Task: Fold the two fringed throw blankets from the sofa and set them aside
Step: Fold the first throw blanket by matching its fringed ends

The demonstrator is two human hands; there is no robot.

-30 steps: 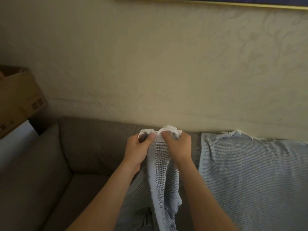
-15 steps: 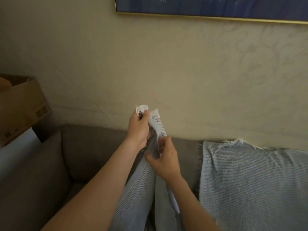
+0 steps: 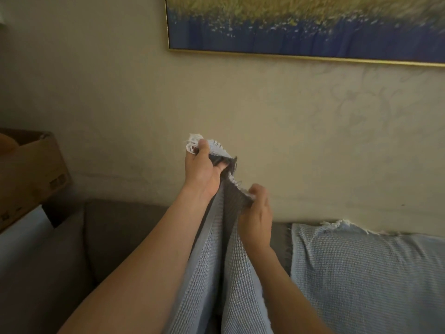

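Observation:
A pale blue waffle-weave throw blanket (image 3: 209, 268) with white fringe hangs down between my forearms. My left hand (image 3: 202, 169) is raised in front of the wall and pinches its fringed corner. Lower and to the right, my right hand (image 3: 256, 213) grips the blanket's edge. A second pale blue fringed throw blanket (image 3: 361, 273) lies draped over the back of the grey sofa (image 3: 115, 232) at the right.
A cardboard box (image 3: 29, 174) sits at the left beside the sofa arm, on a white surface (image 3: 26, 227). A gold-framed blue and yellow painting (image 3: 301, 25) hangs on the beige wall above.
Both hands were together at the fringed corner above the sofa back. My left hand has lifted the corner upward, and my right hand has slid down along the edge.

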